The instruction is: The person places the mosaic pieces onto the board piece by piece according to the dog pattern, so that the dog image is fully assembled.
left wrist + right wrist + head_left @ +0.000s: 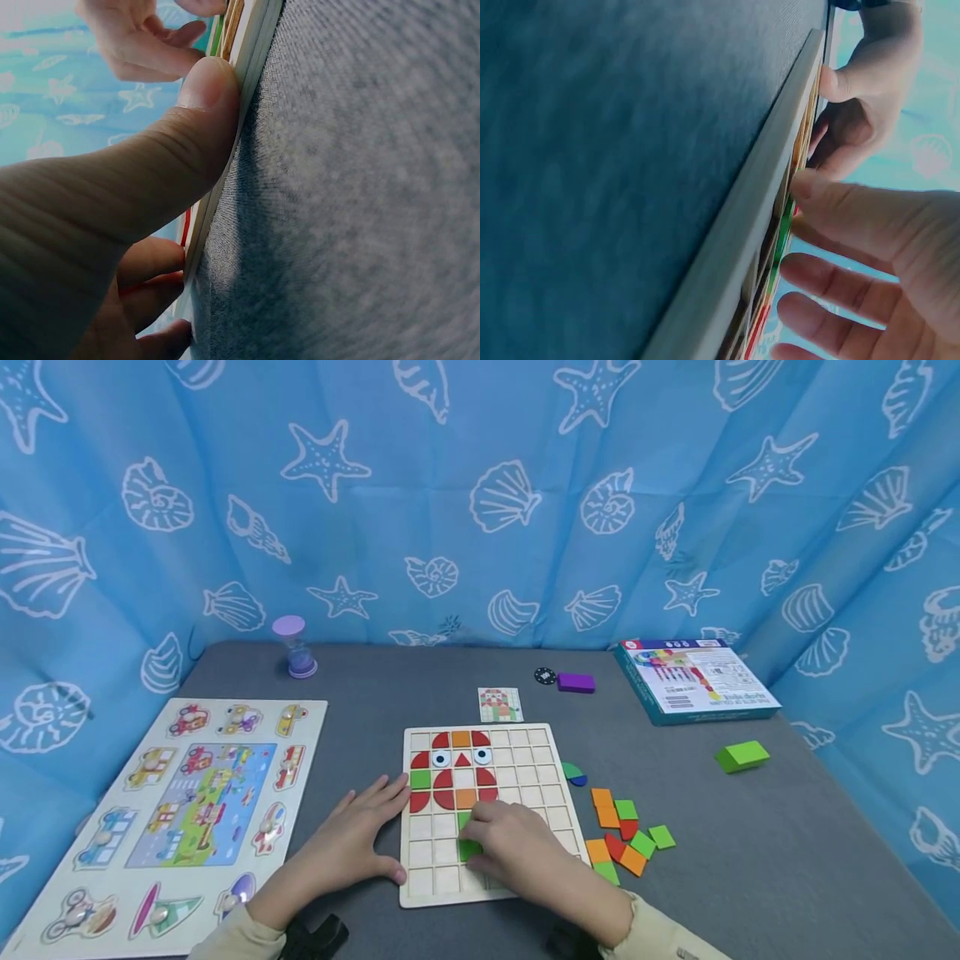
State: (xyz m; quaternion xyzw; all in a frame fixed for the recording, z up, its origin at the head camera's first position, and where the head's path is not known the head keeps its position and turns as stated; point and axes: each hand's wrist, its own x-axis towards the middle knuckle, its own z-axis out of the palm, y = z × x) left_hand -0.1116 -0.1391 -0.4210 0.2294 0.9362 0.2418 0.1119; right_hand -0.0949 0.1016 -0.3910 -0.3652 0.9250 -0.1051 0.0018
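A wooden grid board (517,843) lies in front of me, with red, orange and green tiles and two eye discs (440,758) in its upper left cells. My left hand (358,833) rests at the board's left edge, thumb and fingertips spread along it. In the left wrist view the left thumb (206,112) presses the rim. My right hand (521,847) is over the lower middle cells, its thumb and forefinger pinching a green square tile (468,850). Another green tile (463,819) shows just above, partly hidden by the fingers. In the right wrist view the right fingertips (804,184) are right at the board.
Loose orange, green and red tiles (632,860) lie right of the board. A pattern card (500,705) sits behind it. At left is a vehicle puzzle (296,735); farther back stand an hourglass (300,656), purple block (576,682), game box (697,681) and green block (742,757).
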